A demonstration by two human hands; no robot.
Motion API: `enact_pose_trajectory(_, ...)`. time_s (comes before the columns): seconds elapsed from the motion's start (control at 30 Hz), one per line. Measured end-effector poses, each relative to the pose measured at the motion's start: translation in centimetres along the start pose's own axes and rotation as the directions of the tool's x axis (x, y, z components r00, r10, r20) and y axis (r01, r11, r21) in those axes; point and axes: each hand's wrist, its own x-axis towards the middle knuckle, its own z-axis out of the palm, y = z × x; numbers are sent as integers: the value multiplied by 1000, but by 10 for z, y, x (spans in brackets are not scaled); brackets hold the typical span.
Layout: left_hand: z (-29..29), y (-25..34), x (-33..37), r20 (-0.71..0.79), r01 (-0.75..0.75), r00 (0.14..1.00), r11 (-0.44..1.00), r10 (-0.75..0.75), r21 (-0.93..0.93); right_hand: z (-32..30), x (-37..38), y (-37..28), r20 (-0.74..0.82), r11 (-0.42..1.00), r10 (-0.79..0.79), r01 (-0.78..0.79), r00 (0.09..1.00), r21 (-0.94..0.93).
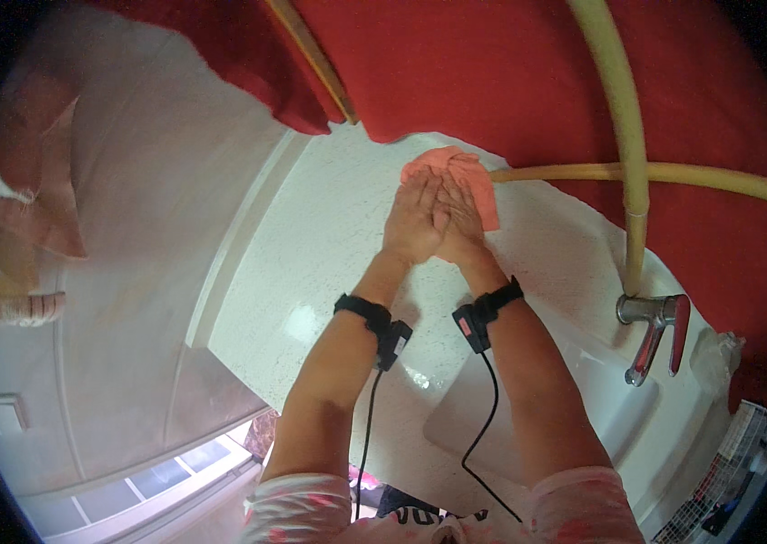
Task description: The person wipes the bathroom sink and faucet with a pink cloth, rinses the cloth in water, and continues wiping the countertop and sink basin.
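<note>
An orange cloth (485, 195) lies bunched on the white speckled countertop (311, 245), near the edge of the red fabric. My left hand (415, 222) rests on the cloth with its fingers stretched forward. Right beside it, my right hand (459, 216) presses flat on the same cloth, and the two hands touch and partly overlap around the thumbs. Both palms face down, so the part of the cloth beneath them is hidden. Each wrist wears a black strap (362, 311) with a small box and a cable.
A white sink (610, 431) is set into the counter under my right forearm. Beside it stands a chrome faucet (644, 313) with a red lever. Yellow pipes (624, 109) cross the red fabric (492, 72). A clear plastic bag (717, 358) and a wire rack (728, 467) sit at the right.
</note>
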Motion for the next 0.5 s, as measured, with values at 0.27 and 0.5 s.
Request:
enact_pose_trajectory(0.27, -46, 16, -121, 2, -20, 1000, 993, 21, -113, 9, -91, -90, 6, 1000, -1, 1, 1000, 7)
enact_pose_trajectory(0.5, -49, 35, -137, 15, -66, 998, 992, 67, -103, 14, -124, -89, -20, 991, 11, -8, 1000, 135)
